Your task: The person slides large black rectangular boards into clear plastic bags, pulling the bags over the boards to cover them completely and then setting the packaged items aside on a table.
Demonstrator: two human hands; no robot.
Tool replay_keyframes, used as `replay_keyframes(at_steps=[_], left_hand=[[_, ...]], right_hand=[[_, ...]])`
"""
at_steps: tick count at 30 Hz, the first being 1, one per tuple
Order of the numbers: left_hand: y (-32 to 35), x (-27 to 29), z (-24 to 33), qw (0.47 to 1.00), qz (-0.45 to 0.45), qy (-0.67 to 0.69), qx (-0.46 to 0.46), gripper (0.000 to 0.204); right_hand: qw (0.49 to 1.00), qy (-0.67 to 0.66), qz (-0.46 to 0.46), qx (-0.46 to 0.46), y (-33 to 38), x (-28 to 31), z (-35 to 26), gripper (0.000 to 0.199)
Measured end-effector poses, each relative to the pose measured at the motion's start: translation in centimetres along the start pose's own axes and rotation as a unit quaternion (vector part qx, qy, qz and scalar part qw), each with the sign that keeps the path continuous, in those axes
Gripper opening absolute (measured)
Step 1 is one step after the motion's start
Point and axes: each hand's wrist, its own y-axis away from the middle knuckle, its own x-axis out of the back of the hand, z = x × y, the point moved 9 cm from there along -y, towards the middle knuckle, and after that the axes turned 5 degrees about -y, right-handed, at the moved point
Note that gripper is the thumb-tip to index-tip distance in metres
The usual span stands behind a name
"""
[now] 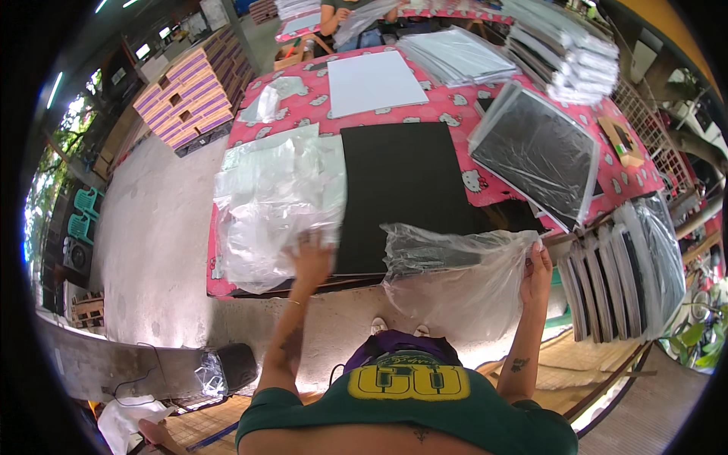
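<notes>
My right hand (536,271) is closed on the edge of a clear plastic bag (462,277), which hangs limp and spread out to the left, partly over the table's front edge. My left hand (309,256) lies at the near right corner of a heap of clear plastic bags (277,201); motion smears its fingers. Between the two hands a large black sheet (402,186) lies flat, its near right part covered by the hanging bag. Beyond it is a white sheet or stack of sheets (375,82).
A pink patterned cloth (474,178) covers the table. Black sheets in clear bags (538,148) lie at right, beside a stack of wrapped packs (622,273). Bagged white sheets (459,54) stand farther back. Purple-striped cartons (193,91) rise at left. Across the table sits another person (356,23).
</notes>
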Motion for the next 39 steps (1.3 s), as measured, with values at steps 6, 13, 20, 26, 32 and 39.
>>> replay_keyframes(at_steps=[6, 13, 20, 26, 32, 39], left_hand=[[-3.5, 2.9, -4.8, 0.998, -0.026, -0.06, 0.012, 0.029], [3.8, 1.8, 3.0, 0.964, 0.162, 0.124, 0.173, 0.027], [5.7, -1.7, 1.5, 0.954, 0.052, 0.209, 0.208, 0.024], [8.7, 9.5, 3.7, 0.942, 0.254, 0.171, 0.137, 0.03], [8.6, 15.1, 21.3, 0.709, -0.057, 0.698, -0.08, 0.017], [6.0, 18.9, 14.3, 0.793, 0.142, 0.591, -0.04, 0.012]], right_hand=[[1.0, 0.016, -0.007, -0.025, 0.9, -0.3, 2.9, 0.012], [0.961, 0.159, 0.037, -0.224, -0.3, 3.9, 15.6, 0.028], [0.988, 0.133, -0.037, -0.071, 0.7, 2.8, 14.6, 0.033], [0.827, 0.555, -0.081, 0.04, 2.2, 4.4, 4.4, 0.016], [0.95, 0.109, -0.239, -0.17, 11.5, -12.1, 3.5, 0.017], [0.962, -0.083, -0.247, -0.08, 11.5, -12.4, 1.5, 0.033]])
